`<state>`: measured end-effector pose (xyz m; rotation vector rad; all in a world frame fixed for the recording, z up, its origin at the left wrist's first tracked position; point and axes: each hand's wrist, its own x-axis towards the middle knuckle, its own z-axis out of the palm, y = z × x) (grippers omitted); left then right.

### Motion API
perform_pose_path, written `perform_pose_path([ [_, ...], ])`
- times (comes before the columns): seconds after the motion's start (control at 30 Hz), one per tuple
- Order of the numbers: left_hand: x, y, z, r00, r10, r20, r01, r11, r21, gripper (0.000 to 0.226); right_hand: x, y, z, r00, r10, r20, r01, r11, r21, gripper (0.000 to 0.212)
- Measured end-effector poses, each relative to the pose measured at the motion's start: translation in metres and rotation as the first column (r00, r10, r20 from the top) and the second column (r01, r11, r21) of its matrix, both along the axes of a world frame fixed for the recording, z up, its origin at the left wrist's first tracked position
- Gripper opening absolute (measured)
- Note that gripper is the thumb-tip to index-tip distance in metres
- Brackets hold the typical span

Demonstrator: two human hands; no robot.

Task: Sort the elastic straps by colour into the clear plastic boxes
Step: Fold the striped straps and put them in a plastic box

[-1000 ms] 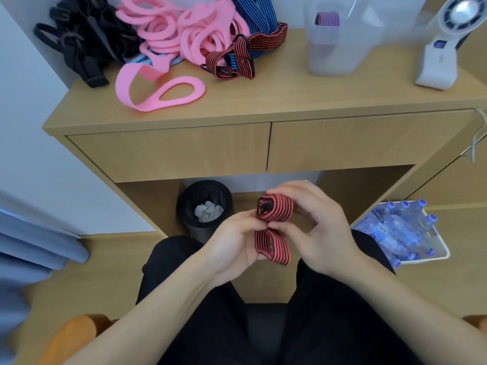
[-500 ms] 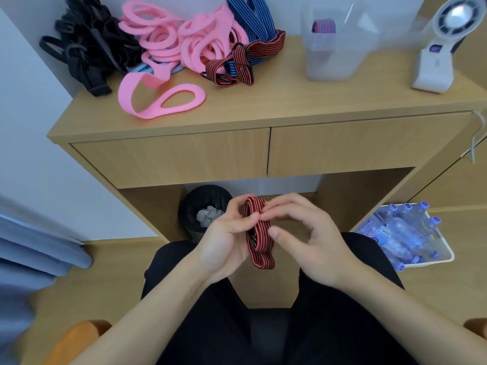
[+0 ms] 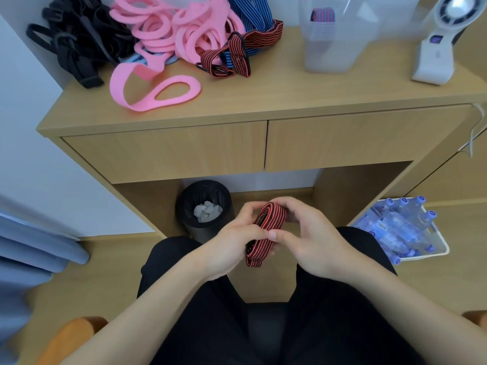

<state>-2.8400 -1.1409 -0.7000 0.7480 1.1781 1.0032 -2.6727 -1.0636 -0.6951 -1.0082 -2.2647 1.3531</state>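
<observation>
Lower centre: left hand (image 3: 232, 243) and right hand (image 3: 313, 238) both grasp the folded red-and-black strap (image 3: 266, 227) above the lap; a loosened grip would likely let it spring unfolded.

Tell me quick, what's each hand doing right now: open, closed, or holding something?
Left hand: grips the folded red-and-black striped elastic strap.
Right hand: holds the same strap, fingers curled over its top end.

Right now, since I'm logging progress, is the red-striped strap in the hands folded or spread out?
Folded: the red-striped strap lies doubled in layers, pinched between left hand and right hand.
</observation>
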Motion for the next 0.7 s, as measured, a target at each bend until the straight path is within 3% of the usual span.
perform_pose_path([
  [0.07,-0.001,0.0,0.0,1.0,0.007,-0.002,-0.007,1.0,-0.007,0.059,0.001,0.001,0.0,0.999,-0.036,-0.008,0.036,0.998,0.043,0.044],
  [0.23,-0.003,0.001,0.001,0.991,0.006,-0.136,-0.003,1.0,0.023,0.04,0.003,0.004,0.003,0.988,-0.124,-0.093,0.132,0.988,0.076,0.045],
  [0.37,-0.003,0.002,0.012,0.981,0.029,-0.193,0.0,0.989,0.149,0.039,0.004,0.011,0.018,0.968,-0.157,-0.196,0.162,0.987,0.009,0.045],
  [0.53,0.012,0.017,0.045,0.927,0.22,-0.305,-0.139,0.954,0.265,0.041,0.007,0.022,0.05,0.926,-0.17,-0.337,0.191,0.981,0.03,0.047],
  [0.7,0.007,0.054,0.098,0.882,0.25,-0.4,-0.092,0.922,0.375,0.044,0.017,0.055,0.097,0.908,-0.154,-0.389,0.185,0.982,0.044,0.044],
])
